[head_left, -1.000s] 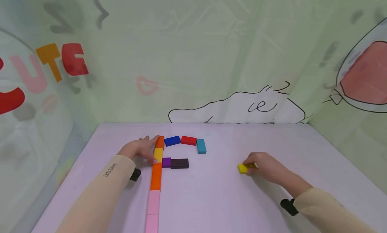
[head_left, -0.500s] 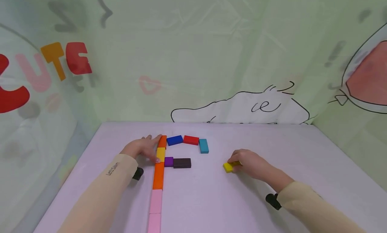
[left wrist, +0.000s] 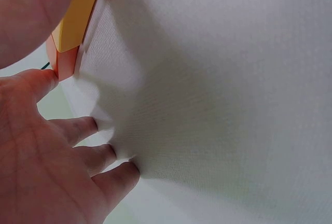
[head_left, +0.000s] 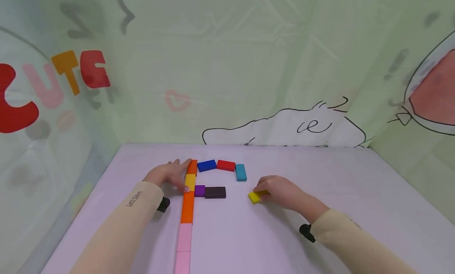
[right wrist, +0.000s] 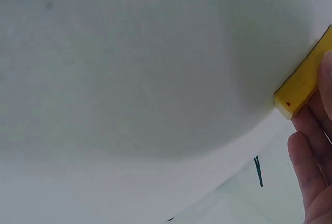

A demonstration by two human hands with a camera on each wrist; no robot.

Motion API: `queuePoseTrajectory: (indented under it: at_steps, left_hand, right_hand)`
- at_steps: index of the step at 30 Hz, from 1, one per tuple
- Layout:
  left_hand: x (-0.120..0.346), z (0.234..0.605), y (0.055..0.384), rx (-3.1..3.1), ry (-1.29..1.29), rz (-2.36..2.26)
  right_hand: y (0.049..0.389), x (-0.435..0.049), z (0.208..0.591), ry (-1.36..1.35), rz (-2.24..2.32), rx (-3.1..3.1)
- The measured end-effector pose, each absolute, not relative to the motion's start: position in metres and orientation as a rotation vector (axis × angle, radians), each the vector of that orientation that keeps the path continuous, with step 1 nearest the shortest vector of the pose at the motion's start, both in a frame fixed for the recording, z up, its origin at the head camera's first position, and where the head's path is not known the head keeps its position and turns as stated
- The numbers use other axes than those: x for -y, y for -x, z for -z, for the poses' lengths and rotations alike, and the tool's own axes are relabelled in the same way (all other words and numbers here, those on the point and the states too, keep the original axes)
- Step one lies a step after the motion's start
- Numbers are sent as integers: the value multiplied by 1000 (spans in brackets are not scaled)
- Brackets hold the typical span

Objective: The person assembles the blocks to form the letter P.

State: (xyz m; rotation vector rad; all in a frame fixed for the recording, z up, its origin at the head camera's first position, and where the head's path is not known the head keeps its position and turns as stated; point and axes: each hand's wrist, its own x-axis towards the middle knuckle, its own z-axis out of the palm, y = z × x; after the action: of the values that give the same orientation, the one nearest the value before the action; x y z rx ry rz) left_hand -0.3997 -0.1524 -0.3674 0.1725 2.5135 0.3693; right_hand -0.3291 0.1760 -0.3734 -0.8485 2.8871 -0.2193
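Observation:
My right hand (head_left: 281, 191) pinches a bright yellow block (head_left: 254, 197) low over the table, right of the other blocks; the right wrist view shows one end of this yellow block (right wrist: 306, 76) past the thumb. My left hand (head_left: 166, 174) lies spread along the left side of a column of blocks. Its index fingertip touches the top orange block (head_left: 192, 168), and its thumb rests by the joint between a golden block (head_left: 190, 182) and a longer orange block (head_left: 188, 207). In the left wrist view, the other fingertips (left wrist: 132, 168) touch the white surface.
Two pink blocks (head_left: 185, 237) continue the column toward me. From its top, blue (head_left: 207, 166), red (head_left: 226, 165) and teal (head_left: 241, 172) blocks bend rightward. Below them, purple (head_left: 200, 191) and dark brown (head_left: 215, 192) blocks form a short row. A printed curtain (head_left: 227, 68) hangs behind the table.
My right hand has moved left with the yellow block, closer to the teal and dark brown blocks. My left hand stays at the column; the whole view has shifted slightly.

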Motion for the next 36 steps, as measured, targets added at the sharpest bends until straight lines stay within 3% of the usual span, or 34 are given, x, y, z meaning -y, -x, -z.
queuePoseTrajectory:
  at_steps: [16,36]
  left_hand:
    - [153,368,399,-2523,-164,-360]
    - [151,368,399,-2525,-163,-360]
  right_hand:
    - [335,-170,375,878,168,-2885]
    - [349,-129,372,922,227,-2834]
